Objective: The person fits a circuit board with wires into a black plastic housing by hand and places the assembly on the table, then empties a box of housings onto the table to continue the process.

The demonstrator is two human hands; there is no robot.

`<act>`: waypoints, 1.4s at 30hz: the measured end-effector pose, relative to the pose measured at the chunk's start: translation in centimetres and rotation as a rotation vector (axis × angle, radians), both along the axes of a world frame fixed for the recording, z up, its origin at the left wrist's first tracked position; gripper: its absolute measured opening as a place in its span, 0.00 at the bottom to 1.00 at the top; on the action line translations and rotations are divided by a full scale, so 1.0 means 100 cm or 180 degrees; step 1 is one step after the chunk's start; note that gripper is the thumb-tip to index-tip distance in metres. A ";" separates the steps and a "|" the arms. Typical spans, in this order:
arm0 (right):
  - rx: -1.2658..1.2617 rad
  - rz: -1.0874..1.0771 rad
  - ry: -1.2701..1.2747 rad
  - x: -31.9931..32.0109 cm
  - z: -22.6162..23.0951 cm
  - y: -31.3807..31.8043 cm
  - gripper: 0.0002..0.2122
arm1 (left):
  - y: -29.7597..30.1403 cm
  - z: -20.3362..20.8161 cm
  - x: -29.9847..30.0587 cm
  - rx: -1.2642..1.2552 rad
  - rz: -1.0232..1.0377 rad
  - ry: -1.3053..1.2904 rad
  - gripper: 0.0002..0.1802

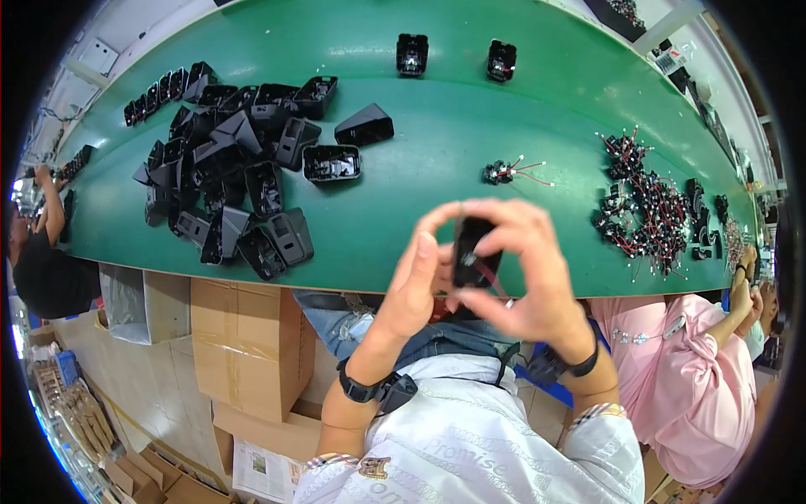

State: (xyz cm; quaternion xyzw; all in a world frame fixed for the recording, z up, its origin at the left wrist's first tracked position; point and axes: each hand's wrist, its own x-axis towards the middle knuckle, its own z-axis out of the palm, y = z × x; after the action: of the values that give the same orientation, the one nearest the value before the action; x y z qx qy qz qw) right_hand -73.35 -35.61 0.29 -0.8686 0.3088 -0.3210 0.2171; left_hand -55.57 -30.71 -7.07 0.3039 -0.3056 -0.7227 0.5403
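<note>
The held case (463,267) looked like hard plastic with a shiny front, and the piled cases (239,134) were plastic too, dull on the outside and glossy inside. The table top (437,126) was smooth and shiny, and the red wires (651,214) seemed to have a plastic skin. The big box (231,315) was dull cardboard, the jeans (332,319) were rough cloth, the white shirt (457,428) was smooth cloth, and the pink clothes (705,403) were cloth that looked smooth and soft.

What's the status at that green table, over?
Left hand holding black casing; right hand against it. Red wire at casing. Wired part lies beyond hands, seemingly not blocking.
</note>
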 end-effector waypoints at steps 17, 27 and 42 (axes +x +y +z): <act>0.0005 -0.1225 0.1326 -0.056 -0.049 -0.266 0.38 | -0.070 -0.013 0.063 -0.1278 0.2692 -0.5597 0.35; -0.0502 -0.1172 0.1150 -0.086 -0.042 -0.261 0.36 | -0.074 -0.020 0.058 -0.1432 0.2551 -0.4862 0.20; 0.1363 -0.1452 0.0453 -0.044 -0.038 -0.072 0.27 | -0.034 -0.007 0.056 -0.1847 0.1405 -0.3929 0.14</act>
State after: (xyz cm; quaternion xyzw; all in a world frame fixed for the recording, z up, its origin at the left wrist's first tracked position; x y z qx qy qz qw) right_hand -77.75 -42.85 -3.53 -0.7319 0.5705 -0.2276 0.2952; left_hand -49.95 -34.07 -7.79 0.5561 -0.6668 -0.1824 0.4614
